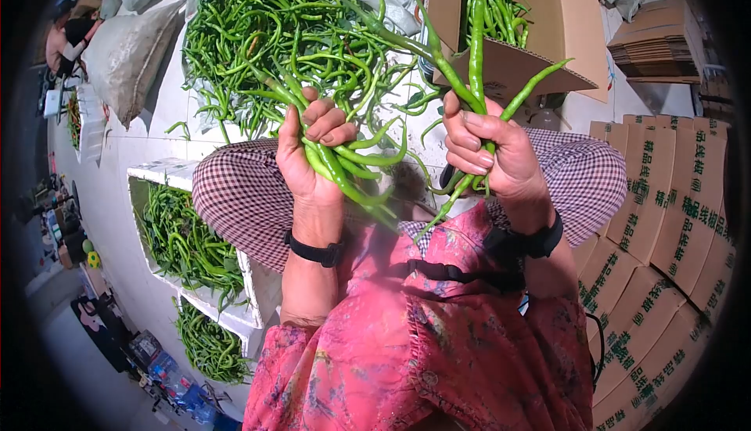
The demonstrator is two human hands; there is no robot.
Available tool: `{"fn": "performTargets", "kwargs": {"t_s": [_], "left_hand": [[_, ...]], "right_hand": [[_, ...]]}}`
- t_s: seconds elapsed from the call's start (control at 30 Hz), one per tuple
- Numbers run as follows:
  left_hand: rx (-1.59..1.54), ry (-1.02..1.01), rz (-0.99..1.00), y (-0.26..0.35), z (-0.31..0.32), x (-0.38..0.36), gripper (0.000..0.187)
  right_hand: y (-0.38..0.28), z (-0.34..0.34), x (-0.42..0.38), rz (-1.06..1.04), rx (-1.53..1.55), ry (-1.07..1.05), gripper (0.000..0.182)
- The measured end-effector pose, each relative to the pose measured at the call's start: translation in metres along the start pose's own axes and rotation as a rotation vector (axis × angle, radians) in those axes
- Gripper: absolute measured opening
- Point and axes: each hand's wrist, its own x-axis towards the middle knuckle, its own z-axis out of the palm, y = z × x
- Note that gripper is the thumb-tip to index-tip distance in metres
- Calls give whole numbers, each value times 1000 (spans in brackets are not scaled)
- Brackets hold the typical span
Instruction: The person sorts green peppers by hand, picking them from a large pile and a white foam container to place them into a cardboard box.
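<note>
Long green chili peppers form a bunch in my left hand, whose fingers are wrapped round them; their ends stick out on both sides. My right hand is closed on several more green chili peppers, which fan out above and below the fist. Both hands are raised over my lap, a short way apart. Just beyond my left hand spreads a big heap of green chili peppers. Past my right hand stands an open cardboard box with more chili peppers inside.
White foam boxes filled with green chili peppers stand at my left. A full white sack lies at the far left, near another person. Printed cardboard cartons are stacked along the right, with flattened cardboard behind.
</note>
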Motion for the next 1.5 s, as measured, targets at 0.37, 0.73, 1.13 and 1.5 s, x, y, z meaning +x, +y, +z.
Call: {"fn": "performTargets", "kwargs": {"t_s": [0.37, 0.73, 1.13, 1.5], "left_hand": [[-196, -23, -60, 4, 3, -1, 34], [63, 122, -75, -1, -8, 2, 31], [533, 234, 103, -13, -18, 5, 24], [1265, 311, 294, -33, -11, 8, 57]], "right_hand": [[3, 20, -5, 37, -162, 31, 29], [7, 47, 14, 31, -476, 169, 36], [52, 25, 50, -77, -1053, 87, 44], [72, 4, 50, 212, -396, 65, 51]]}}
